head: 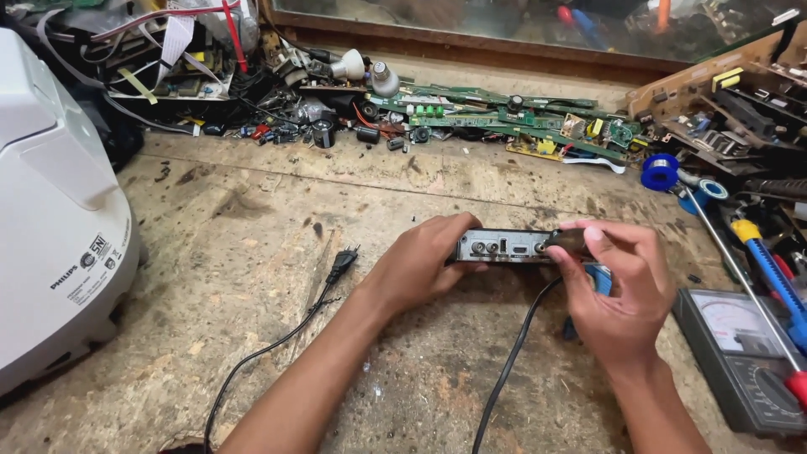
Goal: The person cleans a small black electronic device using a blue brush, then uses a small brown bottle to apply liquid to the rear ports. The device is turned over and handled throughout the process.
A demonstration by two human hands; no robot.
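Note:
A small dark set-top box lies on the worn wooden bench, its rear panel with round sockets facing me. My left hand grips its left end. My right hand pinches a black plug at the right end of the rear panel. From that plug a black cable runs down toward me. A second black cord lies to the left, ending in a two-pin mains plug on the bench.
A large white appliance fills the left edge. Green circuit boards, capacitors and wires pile along the back. At right lie an analog multimeter, a blue-handled screwdriver and blue solder spools.

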